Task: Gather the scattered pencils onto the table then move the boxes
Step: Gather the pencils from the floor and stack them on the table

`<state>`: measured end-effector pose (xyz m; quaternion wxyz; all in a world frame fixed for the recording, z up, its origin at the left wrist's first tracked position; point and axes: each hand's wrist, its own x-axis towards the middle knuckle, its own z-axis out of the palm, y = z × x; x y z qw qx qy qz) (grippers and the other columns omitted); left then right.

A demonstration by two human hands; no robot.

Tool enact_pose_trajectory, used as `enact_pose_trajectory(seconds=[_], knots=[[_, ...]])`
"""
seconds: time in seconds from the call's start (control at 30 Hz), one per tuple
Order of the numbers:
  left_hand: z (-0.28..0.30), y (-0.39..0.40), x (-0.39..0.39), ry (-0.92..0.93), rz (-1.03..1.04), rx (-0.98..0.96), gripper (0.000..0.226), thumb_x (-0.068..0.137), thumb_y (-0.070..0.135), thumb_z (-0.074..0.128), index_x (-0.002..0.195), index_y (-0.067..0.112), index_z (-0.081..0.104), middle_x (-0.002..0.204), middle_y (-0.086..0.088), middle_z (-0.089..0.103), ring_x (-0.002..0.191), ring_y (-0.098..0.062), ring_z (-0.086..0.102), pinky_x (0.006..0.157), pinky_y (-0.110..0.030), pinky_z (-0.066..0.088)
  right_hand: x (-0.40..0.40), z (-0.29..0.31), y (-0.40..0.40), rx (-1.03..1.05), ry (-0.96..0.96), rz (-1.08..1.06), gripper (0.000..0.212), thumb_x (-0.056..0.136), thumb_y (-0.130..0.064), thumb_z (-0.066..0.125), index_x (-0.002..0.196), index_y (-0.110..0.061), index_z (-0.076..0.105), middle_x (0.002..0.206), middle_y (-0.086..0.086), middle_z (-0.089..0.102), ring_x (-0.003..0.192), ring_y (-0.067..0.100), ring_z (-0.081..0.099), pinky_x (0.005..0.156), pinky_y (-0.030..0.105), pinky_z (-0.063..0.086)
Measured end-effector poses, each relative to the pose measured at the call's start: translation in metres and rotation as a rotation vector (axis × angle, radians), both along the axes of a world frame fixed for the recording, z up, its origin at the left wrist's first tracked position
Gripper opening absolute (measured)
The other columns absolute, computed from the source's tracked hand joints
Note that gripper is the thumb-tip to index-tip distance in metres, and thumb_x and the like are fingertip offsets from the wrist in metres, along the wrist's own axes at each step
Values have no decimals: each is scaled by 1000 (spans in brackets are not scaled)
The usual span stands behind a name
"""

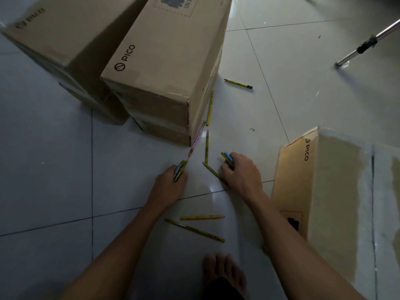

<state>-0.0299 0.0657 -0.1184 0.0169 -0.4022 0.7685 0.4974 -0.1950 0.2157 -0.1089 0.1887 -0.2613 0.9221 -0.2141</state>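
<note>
Because the left hand (173, 180) already grips a bunch of pencils (179, 171) and the right hand (240, 172) grips more, some could slip out while grabbing the loose pencils (206, 146) (all on the floor (65, 169)) near the box (160, 83).

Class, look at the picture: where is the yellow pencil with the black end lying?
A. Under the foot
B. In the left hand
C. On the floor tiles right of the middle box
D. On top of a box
C: the yellow pencil with the black end lies alone on the floor tiles, right of the middle box.
</note>
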Motion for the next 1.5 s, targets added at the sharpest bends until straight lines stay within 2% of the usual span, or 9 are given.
enact_pose_trajectory(seconds=[0.23, 0.4, 0.5, 0.7, 0.8, 0.93, 1.13, 1.3, 1.5], knots=[[-4, 2, 15, -29, 69, -42, 26, 99, 30, 56, 85, 8, 59, 72, -4, 59, 62, -6, 53, 53, -13, 37, 14, -2, -68, 34, -7, -19, 41, 86, -55, 58, 81, -15, 53, 80, 7, 60, 73, 30, 58, 58, 34, 39], [-10, -2, 21, -34, 99, -40, 23, 97, 27, 58, 81, 11, 57, 70, 1, 56, 64, -12, 52, 55, -23, 33, 15, -4, -86, 59, -13, -56, 32, 88, -42, 59, 86, -10, 61, 86, 13, 64, 76, 35, 62, 61, 37, 51], [-10, -2, 24, -7, 107, -10, 25, 98, 27, 57, 77, 14, 54, 67, 1, 54, 61, -9, 50, 54, -22, 35, 8, -1, -83, 75, -108, -81, 25, 80, -33, 65, 80, -9, 56, 87, 14, 62, 76, 33, 61, 60, 35, 47], [-10, -5, 25, -30, 46, -5, 20, 93, 28, 61, 80, 13, 57, 68, -1, 60, 61, -10, 54, 57, -22, 40, 13, 6, -45, 242, -141, 126, 19, 89, -30, 51, 94, -15, 61, 98, 15, 66, 89, 38, 63, 74, 37, 48], [-8, -5, 30, -11, -6, 15, 11, 88, 25, 67, 82, 16, 64, 74, 1, 66, 67, -8, 59, 59, -14, 41, 28, 5, -25, 235, -88, 235, 20, 93, -32, 47, 90, -17, 60, 91, 15, 67, 85, 38, 64, 67, 36, 44], [-4, -6, 41, 11, -32, 72, 5, 82, 24, 74, 84, 20, 72, 81, 5, 71, 75, -2, 64, 67, -12, 46, 43, 0, -17, 218, -60, 362, 35, 85, -54, 60, 85, -22, 46, 78, 5, 57, 73, 30, 56, 60, 34, 40], [8, -3, 61, -85, -258, 172, 18, 68, 21, 87, 81, 19, 74, 63, 15, 65, 59, 4, 57, 65, -21, 47, 39, 5, -21, 342, -182, 500, 29, 80, -43, 70, 78, -18, 56, 80, 7, 58, 79, 32, 63, 61, 31, 40], [10, 7, 70, -200, -588, -148, 33, 64, 46, 86, 89, 30, 72, 86, 12, 54, 78, -5, 52, 66, -28, 43, 44, 11, -10, 328, -262, 481, 28, 78, -41, 72, 71, -20, 54, 79, 7, 59, 75, 30, 58, 62, 29, 38], [12, 0, 70, -288, -592, -265, 33, 71, 53, 81, 89, 27, 73, 98, 3, 60, 91, -18, 60, 74, -35, 49, 56, 12, -4, 217, -195, 599, 23, 92, -36, 60, 75, -21, 54, 83, 9, 65, 84, 35, 63, 63, 32, 40]])
